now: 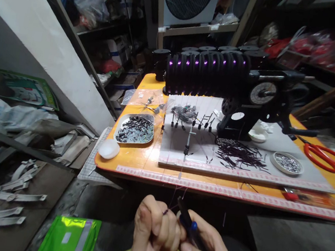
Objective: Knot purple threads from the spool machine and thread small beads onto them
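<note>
Left hand (159, 229): closed in a fist, below the front edge of the orange table (132, 153), gripping purple thread (171, 201) at the curled fingers
Right hand (216, 239): wrapped round a dark tool (186, 218) with a blue part, just beside the fist; impossible to tell whether open or closed at its tip
Purple thread: between fist and table edge — strands running up toward the table, others over to the tool's tip
Dark lump (165, 212) on the thread: at the left fingers, probably a knot or winding already formed; too small to tell how tight
Left to do, by the look of it: this one length, not yet free of the fist, with strands apparently uncut
Finished lengths: none certain; number impossible to tell
White board (173, 146): strewn with dark slender pieces (240, 155), beneath a black spool machine (204, 77)
Loose stock: plenty remaining — small metal pieces (288, 162) in a dish (273, 162), mixed pieces (136, 130) in a tray (152, 132)
Red-handled scissors (321, 155): right of the board, unheld
</note>
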A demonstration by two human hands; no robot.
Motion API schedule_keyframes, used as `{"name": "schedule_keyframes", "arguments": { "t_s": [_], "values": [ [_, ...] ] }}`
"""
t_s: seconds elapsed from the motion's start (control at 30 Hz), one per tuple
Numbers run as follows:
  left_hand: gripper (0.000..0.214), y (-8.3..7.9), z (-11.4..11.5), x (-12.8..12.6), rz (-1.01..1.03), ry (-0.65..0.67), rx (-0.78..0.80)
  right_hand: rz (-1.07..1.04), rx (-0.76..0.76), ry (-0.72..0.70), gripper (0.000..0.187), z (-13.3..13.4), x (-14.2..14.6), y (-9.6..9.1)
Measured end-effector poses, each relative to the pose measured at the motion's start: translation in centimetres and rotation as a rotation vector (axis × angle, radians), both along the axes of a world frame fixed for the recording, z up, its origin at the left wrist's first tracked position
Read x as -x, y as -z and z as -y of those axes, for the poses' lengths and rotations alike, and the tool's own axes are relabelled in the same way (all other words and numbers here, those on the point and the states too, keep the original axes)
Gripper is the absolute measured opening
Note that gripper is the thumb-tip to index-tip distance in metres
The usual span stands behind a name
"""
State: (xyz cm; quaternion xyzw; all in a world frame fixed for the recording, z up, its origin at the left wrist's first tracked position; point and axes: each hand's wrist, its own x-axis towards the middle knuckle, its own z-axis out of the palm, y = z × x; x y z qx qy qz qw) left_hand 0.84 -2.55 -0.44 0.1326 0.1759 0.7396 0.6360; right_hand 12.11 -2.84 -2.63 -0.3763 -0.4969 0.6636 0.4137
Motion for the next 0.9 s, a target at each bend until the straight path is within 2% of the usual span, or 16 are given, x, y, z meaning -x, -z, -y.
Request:
{"name": "schedule_keyframes", "arguments": {
  "t_s": [0.1,0.23,0.4,0.57,0.7,0.8,0.9],
  "values": [
    [0.058,0.3,-0.2,0.2,-0.014,0.032,-0.043,0.14,-0.062,0.004,0.033,-0.4,-0.7,-0.3],
    [0.054,0.8,-0.7,0.5,-0.011,0.096,-0.142,0.397,-0.223,-0.012,0.032,-1.0,-2.0,-1.0],
    [0.048,1.5,-1.7,0.4,0.022,0.094,-0.24,0.532,-0.397,0.008,0.034,-1.5,-2.4,-1.1],
    [0.05,1.3,-1.7,0.4,0.068,0.142,-0.249,0.485,-0.451,0.041,0.02,-1.6,-1.4,-1.4],
    [0.056,0.7,-1.1,0.7,0.12,0.164,-0.078,0.352,-0.362,0.038,0.012,-1.5,-0.5,-1.1],
    [0.055,0.8,-1.0,0.6,0.156,0.095,-0.033,0.283,-0.31,0.054,0.011,-1.4,0.2,-0.6],
    [0.05,1.4,-1.2,0.3,0.128,0.036,-0.004,0.324,-0.339,0.027,0.014,-1.2,0.6,-0.2]
  ]
}}
